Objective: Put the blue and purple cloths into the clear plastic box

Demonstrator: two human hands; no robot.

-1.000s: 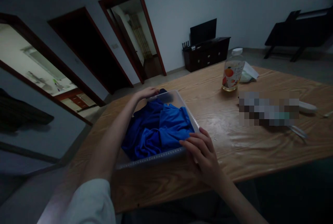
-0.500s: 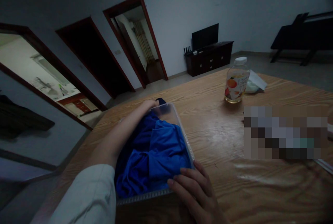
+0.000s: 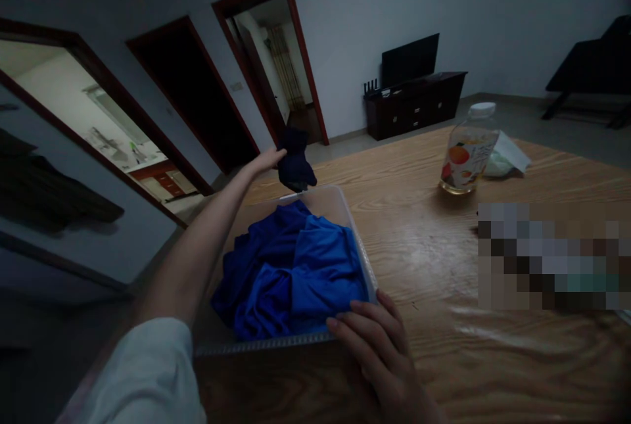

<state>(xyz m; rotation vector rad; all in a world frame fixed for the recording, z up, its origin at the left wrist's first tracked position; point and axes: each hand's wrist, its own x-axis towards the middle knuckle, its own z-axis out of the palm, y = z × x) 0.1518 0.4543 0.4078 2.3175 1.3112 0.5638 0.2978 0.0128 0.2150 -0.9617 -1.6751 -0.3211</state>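
Observation:
A translucent plastic bin [image 3: 340,204] stands on the wooden table, holding crumpled blue cloth [image 3: 323,263]. Past its far rim, my left hand [image 3: 270,158] is closed on a dark navy cloth [image 3: 296,161]. That cloth hangs from my fingers above the far side of the table, its exact kind too dark to make out. My right hand [image 3: 377,342] grips the bin's near right corner, with the fingers bent over the rim and the thumb hidden.
To the right stands a clear bottle [image 3: 468,154] with a white cap, and a pale packet [image 3: 507,154] lies behind it. A blurred-out patch [image 3: 552,256] covers something on the right of the wooden table [image 3: 419,246]. Beyond are a TV cabinet [image 3: 414,105] and doorways.
My left hand has risen away from the bin's far edge, lifting the navy cloth into fuller view. The right hand keeps its place on the bin's corner. The view has shifted slightly.

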